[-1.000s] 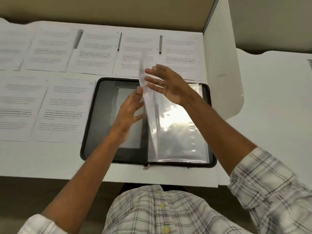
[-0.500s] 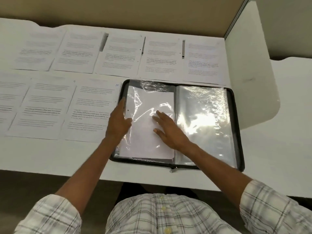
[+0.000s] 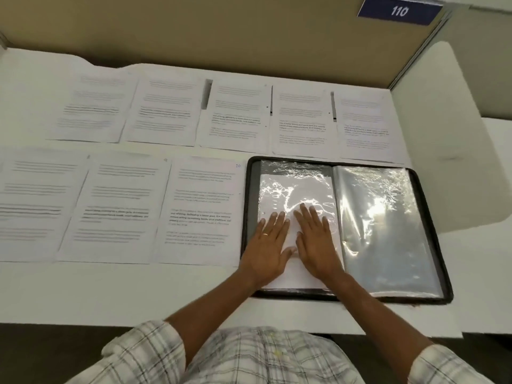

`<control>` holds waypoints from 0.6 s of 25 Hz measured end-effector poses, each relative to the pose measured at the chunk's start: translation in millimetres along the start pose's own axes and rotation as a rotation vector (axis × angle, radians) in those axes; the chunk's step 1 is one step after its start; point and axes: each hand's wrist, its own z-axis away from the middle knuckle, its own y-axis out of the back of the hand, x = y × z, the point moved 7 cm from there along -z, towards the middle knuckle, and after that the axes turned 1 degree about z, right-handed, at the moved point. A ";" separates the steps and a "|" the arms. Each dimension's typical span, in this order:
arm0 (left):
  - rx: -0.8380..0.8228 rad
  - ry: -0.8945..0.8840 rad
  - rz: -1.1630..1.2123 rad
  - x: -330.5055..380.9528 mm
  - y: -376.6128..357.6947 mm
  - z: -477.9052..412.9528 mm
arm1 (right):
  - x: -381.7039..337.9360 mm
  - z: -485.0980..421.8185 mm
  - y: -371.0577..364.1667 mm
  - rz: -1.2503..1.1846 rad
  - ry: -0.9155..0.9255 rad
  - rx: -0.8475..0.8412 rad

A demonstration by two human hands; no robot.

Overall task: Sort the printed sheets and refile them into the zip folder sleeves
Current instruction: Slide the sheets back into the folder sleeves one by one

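Sleeve (image 3: 293,189), one white sheet (image 3: 277,195) inside, now lies flat on the left half of the open folder (image 3: 291,159). A second ago it stood on edge, mid-turn.

Left hand (image 3: 270,245) has come in from the folder's edge. It lies beside the right hand (image 3: 315,242), both flat on the sleeve, fingers straight, gripping nothing.

Judged: turn complete, next sleeves (image 3: 385,231) exposed for filing.

Folder sits right on the table (image 3: 138,295), just beside two rows of loose sheets (image 3: 202,209).

Unclear: no print visible on the filed sheet; glare hides the sleeve count; leftmost loose sheet cut off; text blurred.
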 end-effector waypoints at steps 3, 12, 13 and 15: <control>0.102 0.067 -0.016 -29.0 44.0 -7.9 | -32.0 -39.0 4.2 -0.033 0.031 -0.008; 0.264 0.485 -0.209 -217.8 179.9 19.1 | -172.4 -162.3 -13.2 0.011 0.252 -0.055; 0.273 0.504 -0.243 -233.6 189.4 23.5 | -187.3 -172.9 -16.2 0.034 0.263 -0.049; 0.279 0.540 -0.234 -270.1 204.2 29.7 | -220.2 -198.2 -20.4 0.030 0.293 -0.047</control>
